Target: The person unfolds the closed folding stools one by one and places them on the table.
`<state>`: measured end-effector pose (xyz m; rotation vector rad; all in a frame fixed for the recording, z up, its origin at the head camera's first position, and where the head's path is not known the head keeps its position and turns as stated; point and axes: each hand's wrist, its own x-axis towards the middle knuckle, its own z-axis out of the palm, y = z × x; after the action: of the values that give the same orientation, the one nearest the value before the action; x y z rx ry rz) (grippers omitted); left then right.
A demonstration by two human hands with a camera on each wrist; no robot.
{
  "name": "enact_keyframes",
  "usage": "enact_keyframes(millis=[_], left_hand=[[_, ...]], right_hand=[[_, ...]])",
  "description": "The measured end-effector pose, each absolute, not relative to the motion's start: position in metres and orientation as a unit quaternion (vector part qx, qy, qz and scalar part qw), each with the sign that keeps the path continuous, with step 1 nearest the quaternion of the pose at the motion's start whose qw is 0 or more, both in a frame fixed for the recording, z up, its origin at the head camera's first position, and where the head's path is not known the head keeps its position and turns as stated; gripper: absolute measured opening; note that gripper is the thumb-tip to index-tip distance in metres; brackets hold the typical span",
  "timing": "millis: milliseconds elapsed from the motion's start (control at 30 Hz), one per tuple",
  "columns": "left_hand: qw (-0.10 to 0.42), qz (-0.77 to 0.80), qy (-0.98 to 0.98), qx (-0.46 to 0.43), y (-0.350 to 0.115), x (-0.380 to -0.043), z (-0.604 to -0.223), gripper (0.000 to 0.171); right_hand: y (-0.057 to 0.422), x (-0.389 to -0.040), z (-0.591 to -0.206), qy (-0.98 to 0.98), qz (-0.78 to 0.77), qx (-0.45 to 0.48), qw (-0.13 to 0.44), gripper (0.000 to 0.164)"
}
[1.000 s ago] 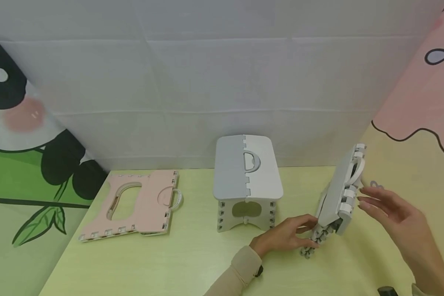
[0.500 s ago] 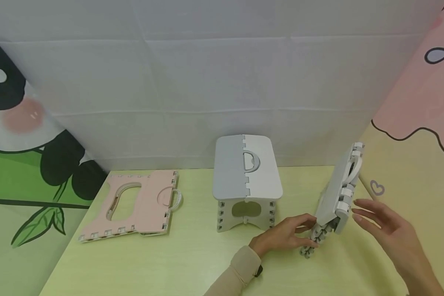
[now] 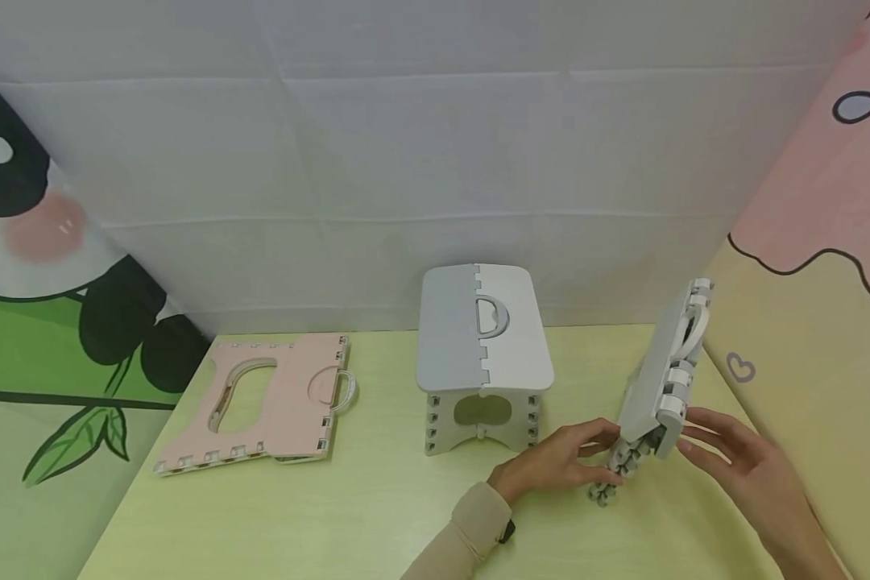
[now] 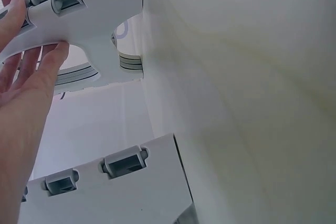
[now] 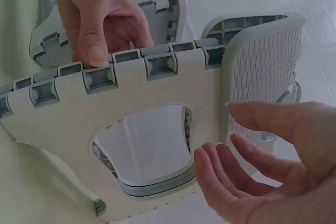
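My left hand (image 3: 561, 459) grips a folded white-and-grey folding step stool (image 3: 656, 379) standing upright on its edge. In the right wrist view the left thumb presses the grey hinge edge, while the left wrist view has the fingers behind the leg panel at its cutout. My right hand (image 3: 743, 471) is at the stool's right side, fingers loosely bent. Its thumb tip and fingertips (image 5: 210, 153) are close by the edge of the textured top panel (image 5: 265, 72); I cannot tell whether they touch.
An unfolded grey-and-white step stool (image 3: 486, 330) stands at the back middle of the table (image 3: 319, 515). A folded pink step stool (image 3: 297, 395) lies flat on the left. White cloth (image 3: 420, 161) hangs behind, with printed cloth at both sides.
The right hand has moved left and down, closer to the folding stool's lower right side. The stool tilted slightly left at first and has since stayed put; the left hand keeps its grip.
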<state>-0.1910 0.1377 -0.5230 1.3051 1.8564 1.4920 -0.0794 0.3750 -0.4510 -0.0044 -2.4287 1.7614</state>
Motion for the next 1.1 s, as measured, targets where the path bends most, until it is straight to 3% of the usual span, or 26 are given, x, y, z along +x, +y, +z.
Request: enact_keyframes(millis=[667, 1100], left_hand=[[0.201, 0.535, 0.669, 0.475, 0.138, -0.190, -0.522, 0.052], [0.199, 0.538, 0.666, 0.477, 0.137, -0.189, -0.521, 0.054]], right_hand=[[0.359, -0.069, -0.470, -0.833, 0.551, -0.052, 0.006, 0.046], [0.346, -0.067, -0.479, -0.776, 0.629, -0.033, -0.011, 0.048]])
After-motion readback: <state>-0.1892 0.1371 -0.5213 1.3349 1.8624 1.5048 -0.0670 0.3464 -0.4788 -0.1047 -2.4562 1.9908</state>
